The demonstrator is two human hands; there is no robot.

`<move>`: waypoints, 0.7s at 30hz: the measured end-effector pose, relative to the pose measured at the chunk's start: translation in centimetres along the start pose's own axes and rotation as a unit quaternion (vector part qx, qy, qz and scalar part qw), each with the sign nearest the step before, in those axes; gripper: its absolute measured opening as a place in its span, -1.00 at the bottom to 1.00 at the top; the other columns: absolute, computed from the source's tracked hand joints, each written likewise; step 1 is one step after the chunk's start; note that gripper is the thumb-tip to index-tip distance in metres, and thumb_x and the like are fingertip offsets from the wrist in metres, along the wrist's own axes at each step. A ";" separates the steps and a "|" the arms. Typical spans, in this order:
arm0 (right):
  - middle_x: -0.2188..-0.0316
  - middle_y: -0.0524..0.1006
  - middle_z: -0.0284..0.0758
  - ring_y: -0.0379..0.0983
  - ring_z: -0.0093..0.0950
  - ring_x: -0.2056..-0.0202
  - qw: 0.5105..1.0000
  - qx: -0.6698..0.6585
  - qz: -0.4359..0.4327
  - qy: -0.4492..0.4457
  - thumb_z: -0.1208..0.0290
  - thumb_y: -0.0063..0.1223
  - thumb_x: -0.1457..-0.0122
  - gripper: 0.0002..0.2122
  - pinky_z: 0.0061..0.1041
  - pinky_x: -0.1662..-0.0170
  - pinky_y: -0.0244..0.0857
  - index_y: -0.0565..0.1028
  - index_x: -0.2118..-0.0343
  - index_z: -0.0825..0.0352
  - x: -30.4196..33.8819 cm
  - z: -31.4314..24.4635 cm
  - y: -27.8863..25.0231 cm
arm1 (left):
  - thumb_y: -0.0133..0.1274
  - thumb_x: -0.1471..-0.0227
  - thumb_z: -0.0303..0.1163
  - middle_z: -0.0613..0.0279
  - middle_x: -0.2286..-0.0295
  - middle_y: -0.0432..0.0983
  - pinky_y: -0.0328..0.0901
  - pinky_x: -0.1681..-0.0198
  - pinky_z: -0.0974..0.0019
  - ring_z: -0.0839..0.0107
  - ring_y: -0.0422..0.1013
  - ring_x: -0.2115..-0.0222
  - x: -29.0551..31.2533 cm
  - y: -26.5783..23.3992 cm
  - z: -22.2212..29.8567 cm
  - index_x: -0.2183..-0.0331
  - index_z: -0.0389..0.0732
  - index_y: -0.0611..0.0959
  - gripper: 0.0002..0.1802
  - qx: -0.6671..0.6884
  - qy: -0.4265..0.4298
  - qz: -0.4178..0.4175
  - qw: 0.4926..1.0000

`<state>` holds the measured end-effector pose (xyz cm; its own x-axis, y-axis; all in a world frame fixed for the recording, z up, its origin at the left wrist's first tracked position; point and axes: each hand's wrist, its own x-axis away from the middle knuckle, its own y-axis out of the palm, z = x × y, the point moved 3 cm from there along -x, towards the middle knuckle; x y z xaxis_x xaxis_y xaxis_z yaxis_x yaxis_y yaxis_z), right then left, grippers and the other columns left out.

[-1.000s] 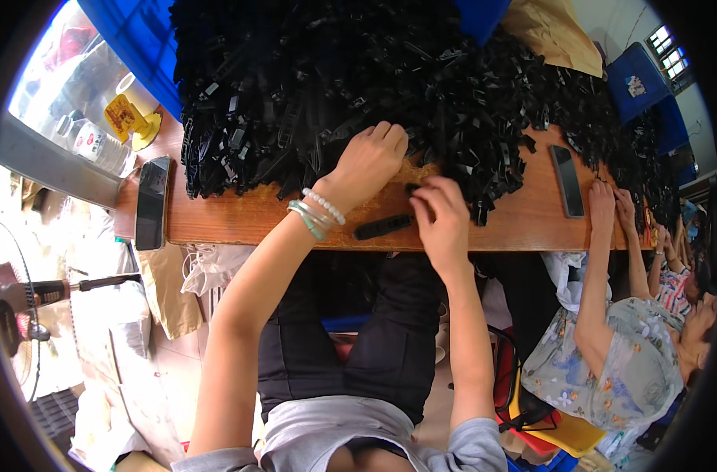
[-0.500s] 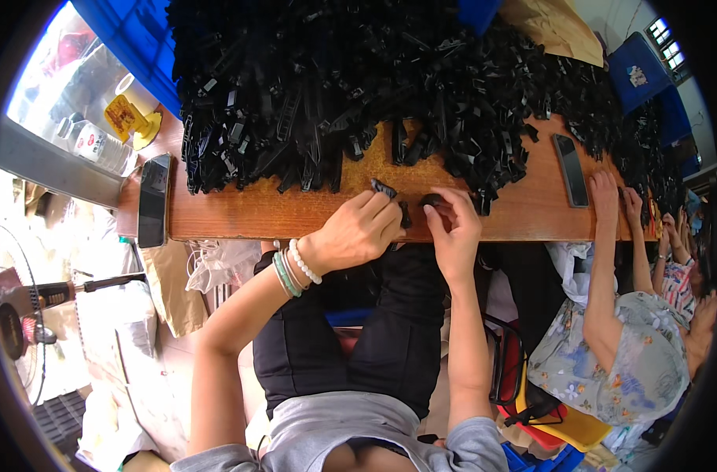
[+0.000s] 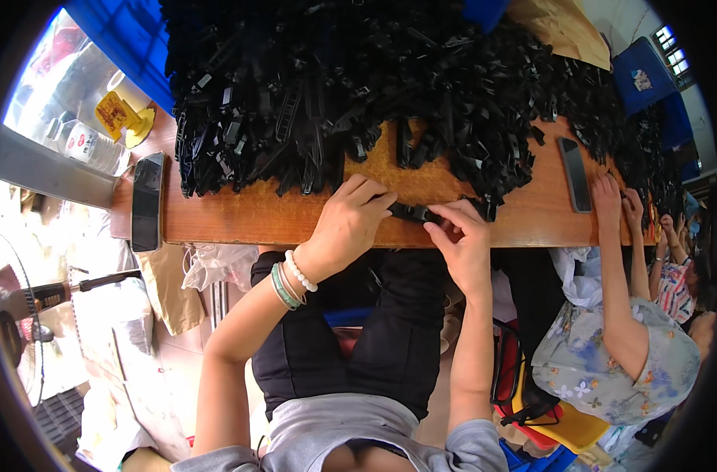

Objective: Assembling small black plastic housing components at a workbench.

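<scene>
Between my hands, just above the front edge of the wooden table [image 3: 288, 220], is a small elongated black plastic part [image 3: 409, 212]. My left hand [image 3: 351, 214] pinches its left end between thumb and fingers. At its right end, the thumb and fingers of my right hand [image 3: 462, 233] close on it. My fingertips cover both ends, so its full shape does not show. A large pile of similar black plastic parts [image 3: 295, 102] spreads over the table beyond my hands, some lying a short way past my fingers.
Phones lie at the left [image 3: 148, 203] and right [image 3: 575, 175] of the table. A clear plastic bottle [image 3: 95, 148] and a yellow holder [image 3: 126, 118] stand at far left. Co-workers sit to the right, the nearest person's hand [image 3: 606, 197] on the table edge. A fan [image 3: 28, 311] is at left.
My hands have come onto one black part, now stretched between them. Before, the left held a dark piece higher up and the right pinched another small dark piece apart from it.
</scene>
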<state>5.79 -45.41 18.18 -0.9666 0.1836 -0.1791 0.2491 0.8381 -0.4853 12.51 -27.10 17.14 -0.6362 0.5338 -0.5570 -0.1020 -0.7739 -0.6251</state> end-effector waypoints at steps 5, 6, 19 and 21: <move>0.37 0.45 -0.31 0.38 -0.48 0.36 0.996 -0.007 -0.052 -0.071 0.66 0.27 0.03 -0.76 -0.57 0.35 0.26 0.60 0.24 0.45 -1.2 0.0 1.0 | 0.18 0.15 -0.65 0.09 0.30 0.53 0.35 0.21 0.18 0.12 0.39 0.28 -0.1 0.3 0.2 0.24 -0.39 0.66 -0.69 0.073 -0.014 -0.021 0.997; 0.36 0.46 -0.29 0.40 -0.43 0.31 0.997 -0.006 -0.048 -0.057 0.66 0.27 0.04 -0.76 -0.54 0.33 0.27 0.59 0.24 0.46 -1.1 -0.2 1.1 | 0.21 0.16 -0.62 0.09 0.30 0.53 0.35 0.21 0.19 0.13 0.39 0.29 0.0 0.4 0.2 0.24 -0.39 0.66 -0.68 0.046 -0.020 -0.017 0.999; 0.37 0.47 -0.23 0.47 -0.27 0.30 0.986 0.082 0.122 -0.073 0.68 0.16 -0.04 -0.84 -0.41 0.26 0.34 0.56 0.28 0.43 2.7 -0.2 -1.0 | 0.08 -0.02 -0.56 -0.02 0.17 0.43 0.43 0.20 0.19 0.10 0.45 0.15 -5.6 2.0 -1.9 0.12 -0.42 0.55 -0.68 -0.137 0.006 0.016 0.990; 0.31 0.43 -0.28 0.38 -0.24 0.26 0.943 0.243 0.210 -0.086 0.60 0.21 -0.02 -0.86 -0.29 0.19 0.24 0.56 0.32 0.36 1.8 1.6 -2.4 | 0.03 -0.03 -0.59 -0.02 0.16 0.42 0.43 0.22 0.18 0.09 0.44 0.15 -5.9 2.7 -2.0 0.17 -0.43 0.57 -0.73 -0.170 -0.002 0.002 0.985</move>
<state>3.59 -47.95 17.68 -0.7627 0.3258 -0.5588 0.6467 0.3682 -0.6680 17.56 -31.69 17.61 -0.6393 0.5289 -0.5582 0.1628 -0.6163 -0.7705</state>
